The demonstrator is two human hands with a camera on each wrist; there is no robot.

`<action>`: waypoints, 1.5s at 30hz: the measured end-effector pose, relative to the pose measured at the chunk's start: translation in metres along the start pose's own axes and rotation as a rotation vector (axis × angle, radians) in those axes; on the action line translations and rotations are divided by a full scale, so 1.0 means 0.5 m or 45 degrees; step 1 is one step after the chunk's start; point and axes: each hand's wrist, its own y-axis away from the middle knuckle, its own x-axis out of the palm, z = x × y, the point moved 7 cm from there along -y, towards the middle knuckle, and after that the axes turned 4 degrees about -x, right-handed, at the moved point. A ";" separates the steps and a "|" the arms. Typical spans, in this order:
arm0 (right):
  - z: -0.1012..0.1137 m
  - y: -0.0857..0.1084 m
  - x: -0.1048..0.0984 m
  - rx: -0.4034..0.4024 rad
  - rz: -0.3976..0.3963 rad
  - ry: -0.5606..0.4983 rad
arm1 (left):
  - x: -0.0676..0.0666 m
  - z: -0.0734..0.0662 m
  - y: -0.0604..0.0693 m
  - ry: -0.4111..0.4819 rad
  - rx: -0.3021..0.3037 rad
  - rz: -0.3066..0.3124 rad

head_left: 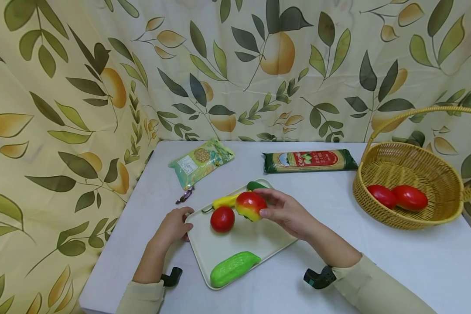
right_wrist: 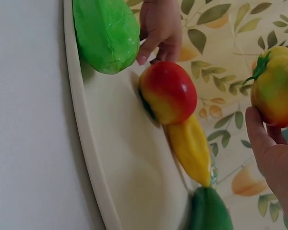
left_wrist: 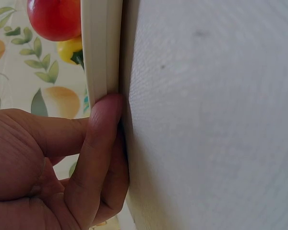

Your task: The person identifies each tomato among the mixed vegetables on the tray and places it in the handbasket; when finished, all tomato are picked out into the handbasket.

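Note:
My right hand (head_left: 288, 214) holds a red and yellow toy tomato (head_left: 251, 205) by its side, above a cream tray (head_left: 255, 240). The right wrist view shows the green calyx of this tomato (right_wrist: 274, 88). At the tray's left rim, my left hand (head_left: 172, 226) grips the edge; in the left wrist view its fingers (left_wrist: 103, 124) meet the tray rim (left_wrist: 103, 52). Another tomato (head_left: 222, 219) lies on the tray beside a long yellow pepper-like vegetable (head_left: 225, 201). A bright green gourd-like vegetable (head_left: 234, 268) lies at the near edge, and a dark green one (head_left: 256, 186) is partly hidden at the far edge.
A wicker basket (head_left: 406, 222) with two red toy items (head_left: 410, 197) stands at the right. Behind the tray lie a green snack bag (head_left: 201, 162), a wrapped candy (head_left: 185, 195) and a pasta packet (head_left: 310, 161). A patterned cloth hangs behind the white table (head_left: 318, 187).

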 end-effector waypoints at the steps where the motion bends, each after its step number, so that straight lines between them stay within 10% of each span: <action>1: 0.001 0.000 -0.002 -0.001 -0.003 0.005 | 0.000 0.000 0.000 -0.002 -0.002 0.001; 45: 0.071 0.027 -0.082 -0.008 -0.168 0.123 | -0.001 0.008 -0.007 -0.104 -0.019 -0.023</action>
